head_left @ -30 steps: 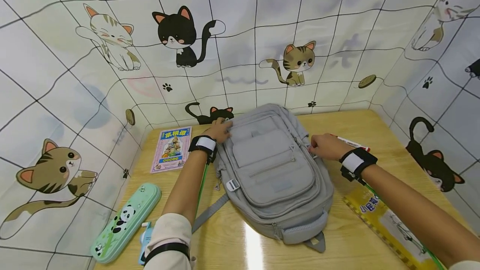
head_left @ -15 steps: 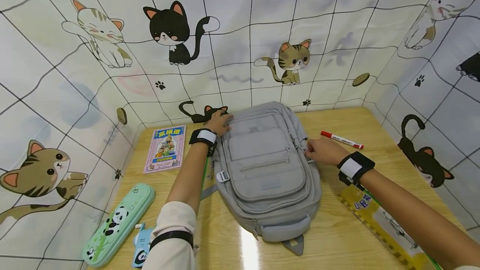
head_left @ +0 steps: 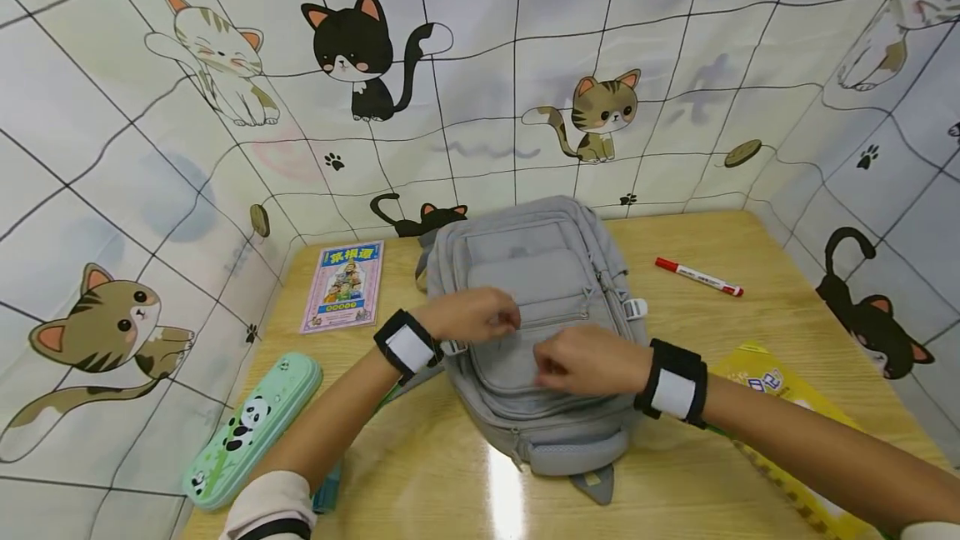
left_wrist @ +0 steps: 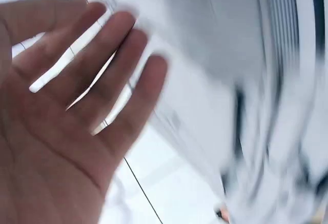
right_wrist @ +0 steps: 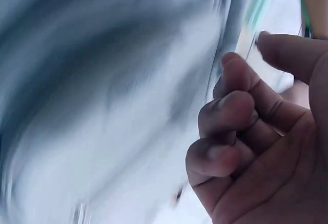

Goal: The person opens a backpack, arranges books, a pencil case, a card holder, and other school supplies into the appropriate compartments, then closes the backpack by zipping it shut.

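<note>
A grey backpack (head_left: 525,265) lies on the table with its zipped front pockets facing up and its top handle toward me. Over the left side of its front is my left hand (head_left: 474,315); the left wrist view shows its fingers (left_wrist: 115,55) spread and nearly straight, holding nothing. My right hand (head_left: 588,361) hovers above the lower front pocket. Its fingers (right_wrist: 225,111) are loosely curled, the thumb stands apart, and nothing is between them. Both wrist views show the backpack as a blurred grey surface.
Left of the backpack are a pink booklet (head_left: 343,286), a green panda pencil case (head_left: 255,432) and a blue item (head_left: 327,490) partly behind my left arm. To the right lie a red-and-white marker (head_left: 699,277) and a yellow book (head_left: 787,415) partly under my right forearm. Cat-print cloth (head_left: 480,107) hangs behind.
Both hands have left the backpack's sides and come inward over its front, nearer to me. A white buckle on its right side now shows. The backpack was turned slightly between the earlier frames.
</note>
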`<state>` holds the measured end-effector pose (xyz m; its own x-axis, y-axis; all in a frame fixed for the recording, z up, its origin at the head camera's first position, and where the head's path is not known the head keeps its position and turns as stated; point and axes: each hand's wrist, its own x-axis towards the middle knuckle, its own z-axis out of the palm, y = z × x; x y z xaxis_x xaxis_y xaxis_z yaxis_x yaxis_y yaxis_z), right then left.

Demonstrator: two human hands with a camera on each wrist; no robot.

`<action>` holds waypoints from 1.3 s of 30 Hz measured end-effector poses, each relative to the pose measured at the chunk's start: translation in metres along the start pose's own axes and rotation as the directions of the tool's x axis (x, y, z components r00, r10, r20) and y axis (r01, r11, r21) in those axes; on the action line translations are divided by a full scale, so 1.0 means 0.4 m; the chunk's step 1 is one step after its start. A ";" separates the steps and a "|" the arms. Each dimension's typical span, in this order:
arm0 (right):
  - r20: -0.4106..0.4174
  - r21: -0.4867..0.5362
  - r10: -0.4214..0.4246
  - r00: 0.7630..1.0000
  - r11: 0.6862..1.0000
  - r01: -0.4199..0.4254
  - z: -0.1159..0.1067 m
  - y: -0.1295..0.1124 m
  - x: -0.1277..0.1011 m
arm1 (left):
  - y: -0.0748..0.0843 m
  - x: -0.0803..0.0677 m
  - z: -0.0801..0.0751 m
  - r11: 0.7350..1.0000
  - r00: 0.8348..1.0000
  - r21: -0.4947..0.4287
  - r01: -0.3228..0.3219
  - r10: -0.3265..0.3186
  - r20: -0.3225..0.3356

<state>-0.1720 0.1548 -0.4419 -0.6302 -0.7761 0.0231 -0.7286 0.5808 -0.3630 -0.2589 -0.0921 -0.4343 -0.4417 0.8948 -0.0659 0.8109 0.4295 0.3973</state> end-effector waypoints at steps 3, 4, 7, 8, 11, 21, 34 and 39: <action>0.074 0.015 -0.084 0.994 0.996 0.083 0.050 -0.059 0.005 | 0.047 -0.024 0.050 0.987 0.991 -0.154 -0.040 0.060 0.123; 0.088 0.006 -0.099 0.991 0.995 0.098 0.064 -0.073 0.006 | 0.057 -0.033 0.066 0.979 0.985 -0.202 -0.031 0.064 0.158; 0.106 -0.069 -0.112 0.988 0.990 0.120 0.102 -0.101 0.006 | 0.075 -0.059 0.105 0.949 0.969 -0.315 0.024 0.055 0.239; 0.106 -0.090 -0.113 0.988 0.988 0.123 0.111 -0.106 0.007 | 0.079 -0.067 0.114 0.940 0.966 -0.339 0.046 0.045 0.256; 0.105 -0.120 -0.108 0.989 0.985 0.120 0.134 -0.113 0.005 | 0.091 -0.088 0.133 0.921 0.959 -0.379 0.088 0.025 0.282; 0.065 0.088 -0.090 0.994 0.993 0.084 0.126 -0.114 -0.017 | 0.097 -0.104 0.158 0.903 0.953 -0.417 0.105 0.028 0.302; 0.113 0.090 -0.056 0.992 0.995 0.046 0.078 -0.100 -0.023 | 0.094 -0.094 0.160 0.909 0.944 -0.408 0.087 0.056 0.325; 0.155 0.125 -0.021 0.988 0.992 0.002 0.035 -0.066 -0.050 | 0.089 -0.087 0.132 0.915 0.938 -0.388 0.113 0.030 0.345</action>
<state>-0.1365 0.1514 -0.4457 -0.5655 -0.8169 -0.1136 -0.6904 0.5443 -0.4766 -0.1945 -0.1017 -0.4663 -0.2575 0.8945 -0.3654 0.5428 0.4468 0.7112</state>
